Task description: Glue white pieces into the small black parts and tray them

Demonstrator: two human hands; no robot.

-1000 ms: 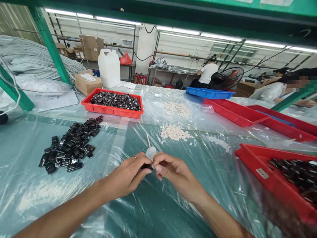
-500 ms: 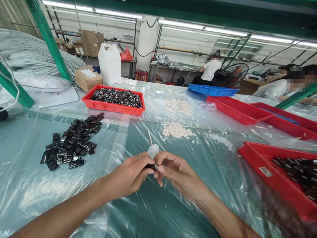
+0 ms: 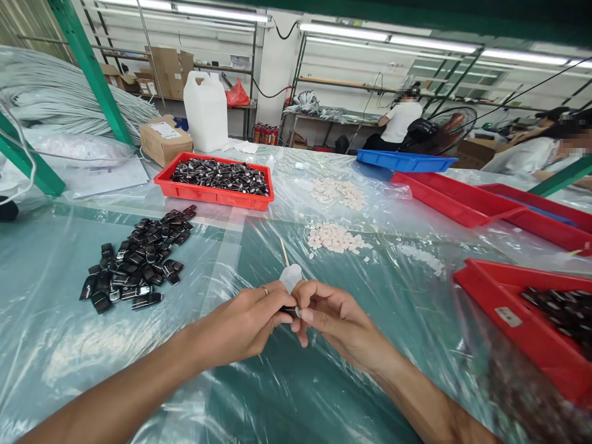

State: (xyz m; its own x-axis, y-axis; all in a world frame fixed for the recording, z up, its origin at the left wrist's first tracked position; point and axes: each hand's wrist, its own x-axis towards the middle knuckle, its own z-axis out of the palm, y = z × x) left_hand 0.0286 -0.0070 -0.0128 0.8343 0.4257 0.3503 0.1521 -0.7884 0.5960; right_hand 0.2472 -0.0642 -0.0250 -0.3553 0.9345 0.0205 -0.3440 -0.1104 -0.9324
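Note:
My left hand (image 3: pixel 252 319) is closed on a small black part (image 3: pixel 289 310), mostly hidden behind its fingers. Thumb and forefinger of my right hand (image 3: pixel 330 317) pinch a tiny pale piece (image 3: pixel 298 313) at the black part's right end. The two hands meet just above the plastic-covered table. Directly beyond them are a small white round thing (image 3: pixel 290 276) and a thin wooden stick (image 3: pixel 284 251). A heap of glossy black parts (image 3: pixel 143 259) lies to the left. Farther out is a pile of small whitish pieces (image 3: pixel 335 238).
A red tray (image 3: pixel 213 196) of black parts stands at the back, near a white jug (image 3: pixel 206 114) and a cardboard box (image 3: pixel 165 140). At right are another red tray (image 3: pixel 490 290), red bins (image 3: pixel 457 197) and a blue tray (image 3: pixel 407 161). Other people sit farther back.
The view has tilted and shifted slightly, so the scene sits a little differently. Both hands keep the same pinch at the black part, with hardly any visible movement.

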